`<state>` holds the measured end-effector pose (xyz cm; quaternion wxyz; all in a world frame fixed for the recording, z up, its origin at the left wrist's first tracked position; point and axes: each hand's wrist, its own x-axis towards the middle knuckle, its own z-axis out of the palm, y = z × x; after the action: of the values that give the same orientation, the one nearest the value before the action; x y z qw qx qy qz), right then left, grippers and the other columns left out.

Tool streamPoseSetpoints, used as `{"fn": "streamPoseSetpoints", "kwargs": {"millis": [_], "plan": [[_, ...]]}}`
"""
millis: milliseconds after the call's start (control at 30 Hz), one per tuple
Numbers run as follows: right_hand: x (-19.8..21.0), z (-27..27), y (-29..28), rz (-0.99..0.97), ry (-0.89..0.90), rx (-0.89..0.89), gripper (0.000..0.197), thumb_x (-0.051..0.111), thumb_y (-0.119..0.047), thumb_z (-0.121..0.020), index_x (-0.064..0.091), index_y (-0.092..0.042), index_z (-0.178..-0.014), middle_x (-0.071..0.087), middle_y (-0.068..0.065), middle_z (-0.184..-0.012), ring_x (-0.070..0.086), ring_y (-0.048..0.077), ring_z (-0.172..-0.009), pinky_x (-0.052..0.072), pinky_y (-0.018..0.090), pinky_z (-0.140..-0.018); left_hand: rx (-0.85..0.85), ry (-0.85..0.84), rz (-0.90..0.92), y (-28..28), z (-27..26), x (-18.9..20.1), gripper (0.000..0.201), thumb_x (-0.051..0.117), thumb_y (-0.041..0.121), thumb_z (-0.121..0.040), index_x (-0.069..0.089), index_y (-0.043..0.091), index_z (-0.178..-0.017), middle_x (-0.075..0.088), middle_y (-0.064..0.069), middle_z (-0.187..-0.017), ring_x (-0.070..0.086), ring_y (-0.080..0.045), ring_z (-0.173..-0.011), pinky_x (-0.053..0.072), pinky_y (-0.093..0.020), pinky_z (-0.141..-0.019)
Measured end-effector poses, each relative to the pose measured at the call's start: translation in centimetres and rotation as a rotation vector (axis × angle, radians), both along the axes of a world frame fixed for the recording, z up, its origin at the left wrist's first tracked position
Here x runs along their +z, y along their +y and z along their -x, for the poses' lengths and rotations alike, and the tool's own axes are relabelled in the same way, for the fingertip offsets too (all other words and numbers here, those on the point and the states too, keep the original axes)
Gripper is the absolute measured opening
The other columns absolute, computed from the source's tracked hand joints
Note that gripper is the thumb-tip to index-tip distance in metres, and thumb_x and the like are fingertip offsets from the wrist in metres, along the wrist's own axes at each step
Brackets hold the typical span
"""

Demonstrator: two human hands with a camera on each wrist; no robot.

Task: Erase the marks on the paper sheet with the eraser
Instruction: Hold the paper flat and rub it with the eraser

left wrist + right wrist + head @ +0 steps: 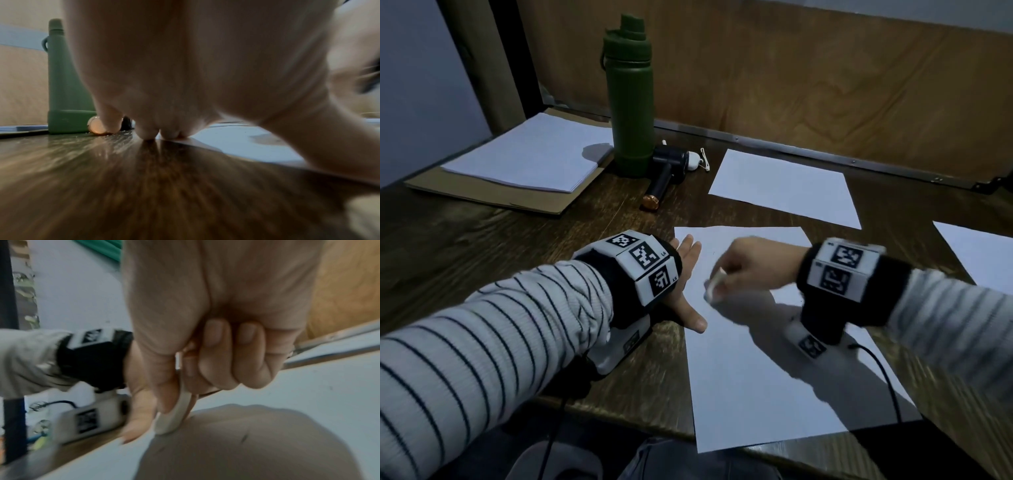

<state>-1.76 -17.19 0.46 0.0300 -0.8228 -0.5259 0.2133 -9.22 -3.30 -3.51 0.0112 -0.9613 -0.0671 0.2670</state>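
A white paper sheet (750, 359) lies on the dark wooden table in front of me. My right hand (736, 270) pinches a white eraser (713, 286) between thumb and fingers, its lower end on the sheet (287, 394). In the right wrist view the eraser (174, 415) touches the paper near a short dark mark (244, 437). My left hand (685, 281) lies flat with straight fingers on the sheet's left edge. In the left wrist view its fingertips (148, 133) press the table and the paper edge (236, 141).
A green bottle (631, 99) stands at the back beside a small black device (667, 168). A paper stack (527, 154) on cardboard lies back left. Two more sheets (787, 186) (983, 257) lie to the right. A wooden wall panel (825, 68) closes the back.
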Motion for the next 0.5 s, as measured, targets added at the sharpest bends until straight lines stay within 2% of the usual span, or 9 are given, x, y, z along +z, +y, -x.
{"fn": "streamPoseSetpoints", "kwargs": {"millis": [100, 133, 167, 233, 300, 333, 400, 433, 500], "plan": [[-0.1, -0.6, 1.2, -0.103, -0.074, -0.057, 0.032, 0.059, -0.032, -0.088, 0.071, -0.012, -0.11, 0.07, 0.007, -0.091, 0.053, 0.015, -0.078, 0.037, 0.01, -0.059, -0.012, -0.003, -0.004, -0.1, 0.1, 0.0, 0.134, 0.059, 0.076, -0.062, -0.025, 0.013, -0.145, -0.026, -0.006, -0.156, -0.015, -0.026, -0.146, -0.001, -0.052, -0.115], [-0.2, -0.4, 0.9, -0.102, -0.078, -0.033, 0.03, 0.057, -0.029, -0.089, 0.071, -0.013, -0.11, 0.071, 0.003, -0.086, 0.05, 0.012, -0.072, 0.032, 0.006, -0.055, -0.011, -0.008, -0.001, -0.1, 0.1, 0.0, 0.134, 0.06, 0.076, -0.062, -0.024, 0.013, -0.145, -0.026, -0.006, -0.156, -0.016, -0.026, -0.146, -0.001, -0.052, -0.115], [-0.1, 0.0, 0.4, -0.085, -0.07, 0.006, 0.028, 0.056, -0.027, -0.089, 0.071, -0.014, -0.109, 0.069, -0.007, -0.076, 0.048, 0.007, -0.064, 0.032, 0.005, -0.053, -0.006, -0.012, 0.005, -0.1, 0.1, 0.0, 0.133, 0.061, 0.074, -0.063, -0.024, 0.013, -0.145, -0.026, -0.006, -0.155, -0.016, -0.026, -0.145, -0.001, -0.052, -0.115], [0.1, 0.8, -1.2, -0.015, -0.012, 0.102, 0.027, 0.055, -0.03, -0.088, 0.072, -0.019, -0.105, 0.061, -0.014, -0.057, 0.051, 0.006, -0.056, 0.037, 0.006, -0.056, 0.009, -0.018, 0.028, -0.1, 0.2, -0.2, 0.133, 0.063, 0.072, -0.064, -0.024, 0.013, -0.146, -0.027, -0.006, -0.155, -0.017, -0.026, -0.145, -0.002, -0.051, -0.115], [0.5, 1.3, -2.2, 0.085, 0.091, 0.149, 0.03, 0.058, -0.037, -0.085, 0.073, -0.022, -0.107, 0.071, -0.009, -0.071, 0.06, 0.007, -0.064, 0.049, 0.017, -0.065, 0.014, -0.027, 0.037, -0.1, 0.2, -0.3, 0.134, 0.064, 0.072, -0.063, -0.024, 0.013, -0.146, -0.027, -0.006, -0.155, -0.016, -0.026, -0.145, -0.002, -0.052, -0.115], [0.7, 1.2, -2.1, 0.11, 0.119, 0.147, 0.031, 0.061, -0.039, -0.084, 0.073, -0.023, -0.107, 0.072, -0.011, -0.075, 0.062, 0.003, -0.067, 0.049, 0.019, -0.066, 0.013, -0.031, 0.035, -0.1, 0.2, -0.3, 0.134, 0.064, 0.072, -0.063, -0.024, 0.014, -0.146, -0.027, -0.006, -0.155, -0.016, -0.026, -0.145, -0.002, -0.052, -0.115], [0.7, 0.8, -1.0, 0.099, 0.096, 0.103, 0.029, 0.066, -0.038, -0.081, 0.074, -0.02, -0.103, 0.062, -0.019, -0.058, 0.056, -0.007, -0.058, 0.039, 0.014, -0.059, 0.011, -0.031, 0.023, -0.1, 0.1, -0.4, 0.135, 0.064, 0.073, -0.062, -0.023, 0.013, -0.146, -0.026, -0.006, -0.155, -0.015, -0.026, -0.146, -0.001, -0.052, -0.115], [0.6, 0.3, -0.1, 0.07, 0.055, 0.077, 0.03, 0.066, -0.037, -0.081, 0.074, -0.017, -0.102, 0.058, -0.016, -0.054, 0.054, -0.002, -0.055, 0.036, 0.014, -0.058, 0.009, -0.028, 0.015, 0.0, 0.0, -0.4, 0.135, 0.063, 0.074, -0.061, -0.024, 0.013, -0.146, -0.026, -0.006, -0.156, -0.015, -0.026, -0.146, -0.001, -0.052, -0.115], [0.5, -0.2, 1.4, -0.01, -0.061, 0.051, 0.032, 0.062, -0.033, -0.085, 0.072, -0.01, -0.105, 0.062, -0.005, -0.063, 0.048, 0.01, -0.058, 0.035, 0.021, -0.059, 0.001, -0.018, -0.005, 0.2, -0.1, -0.5, 0.137, 0.061, 0.078, -0.058, -0.023, 0.014, -0.146, -0.024, -0.006, -0.156, -0.014, -0.026, -0.146, 0.0, -0.053, -0.114]]}}
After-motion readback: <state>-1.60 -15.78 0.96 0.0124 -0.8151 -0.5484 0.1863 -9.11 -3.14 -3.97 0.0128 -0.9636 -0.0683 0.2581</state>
